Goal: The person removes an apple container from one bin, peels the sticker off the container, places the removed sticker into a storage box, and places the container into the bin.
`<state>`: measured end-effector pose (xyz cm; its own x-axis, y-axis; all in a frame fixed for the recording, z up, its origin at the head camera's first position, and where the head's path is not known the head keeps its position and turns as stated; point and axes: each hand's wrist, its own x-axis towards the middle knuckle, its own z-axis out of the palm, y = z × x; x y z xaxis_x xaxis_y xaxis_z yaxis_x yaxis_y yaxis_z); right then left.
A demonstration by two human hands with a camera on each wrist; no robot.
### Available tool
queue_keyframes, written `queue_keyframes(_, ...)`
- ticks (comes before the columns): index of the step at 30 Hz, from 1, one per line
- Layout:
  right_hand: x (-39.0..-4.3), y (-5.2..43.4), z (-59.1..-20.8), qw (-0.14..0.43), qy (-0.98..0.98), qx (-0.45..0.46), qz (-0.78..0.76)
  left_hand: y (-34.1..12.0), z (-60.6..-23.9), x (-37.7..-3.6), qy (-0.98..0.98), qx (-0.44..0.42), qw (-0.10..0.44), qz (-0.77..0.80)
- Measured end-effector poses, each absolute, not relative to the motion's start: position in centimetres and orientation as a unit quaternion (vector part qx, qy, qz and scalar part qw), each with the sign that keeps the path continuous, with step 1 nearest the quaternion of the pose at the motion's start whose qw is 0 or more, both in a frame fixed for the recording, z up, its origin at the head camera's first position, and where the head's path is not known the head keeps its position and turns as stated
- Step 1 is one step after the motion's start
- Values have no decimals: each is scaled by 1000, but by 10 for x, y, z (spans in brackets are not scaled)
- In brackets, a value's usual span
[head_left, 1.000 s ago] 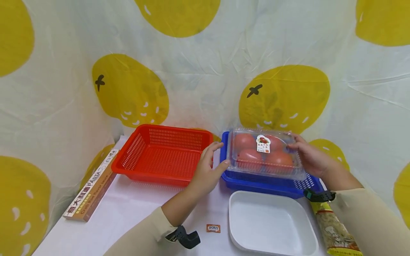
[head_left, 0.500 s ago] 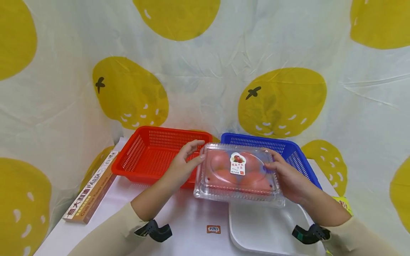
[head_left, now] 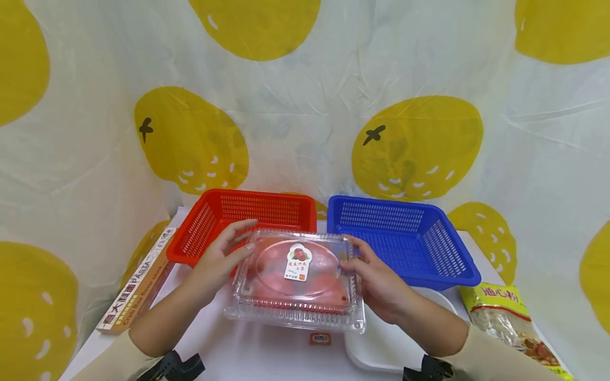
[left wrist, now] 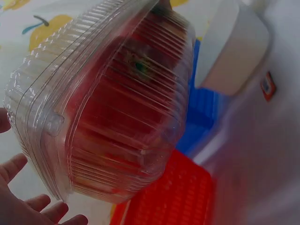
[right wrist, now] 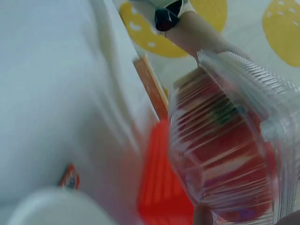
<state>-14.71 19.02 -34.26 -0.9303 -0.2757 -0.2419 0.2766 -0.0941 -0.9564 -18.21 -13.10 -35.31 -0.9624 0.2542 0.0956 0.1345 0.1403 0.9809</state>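
Observation:
A clear plastic clamshell box of tomatoes, with a white label on its lid, is held up over the table in the head view. My right hand grips its right edge, thumb on the lid and fingers beneath. At the box's left edge is my left hand, its fingers extended and spread. The left wrist view shows those fingertips right by the lid's rim. Through the ribbed side of the box, red fruit shows in the right wrist view.
Behind the box stand a red basket and a blue basket. A white tray lies partly under the right forearm. A pasta box is at left, a yellow-ended food bag at right, a small orange packet in front.
The box of tomatoes has moved left and toward me, from over the blue basket to in front of the red one. Both hands moved left with it.

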Motion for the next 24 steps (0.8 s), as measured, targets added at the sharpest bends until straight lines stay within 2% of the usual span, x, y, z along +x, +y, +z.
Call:
queue_keyframes(12,-138,131,-360,220,619,-48,-752,-197,-366,-146,767,128,11,629)
queue_keyframes(17,-127,112,-372,232,608,-35,-758,-214,-372,-138,770,137,-11,623)
queue_keyframes(24,-123,87,-395,234,600,-13,-765,-232,-391,-134,761,140,-13,634)
